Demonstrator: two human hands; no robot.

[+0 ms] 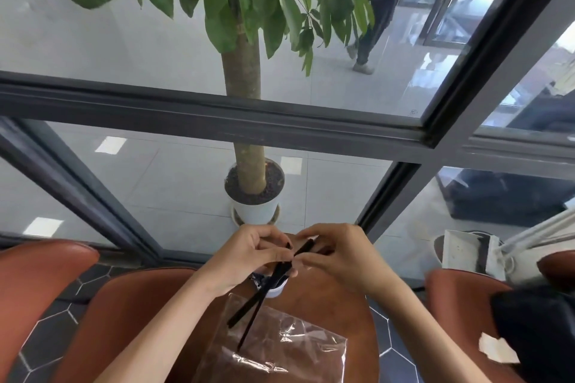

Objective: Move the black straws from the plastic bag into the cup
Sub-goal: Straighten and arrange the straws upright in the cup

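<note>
A small bunch of black straws [260, 298] is held slanted above the round brown table [326, 298]. My left hand [249, 253] pinches the bunch near its upper end, and my right hand [336, 253] pinches the same upper end from the other side. The straws' lower ends fan out over the clear plastic bag [280, 345], which lies flat on the table near me. A white cup [275, 289] with a dark pattern stands just under my hands, mostly hidden by them and by the straws.
Brown leather chairs [40, 277] flank the table on the left, and another chair [448, 286] is at the right. A glass wall with dark frames [217, 115] rises behind the table. Beyond it stand a potted tree [253, 193] and a walking person [379, 3]. A black bag [535, 326] lies at the right.
</note>
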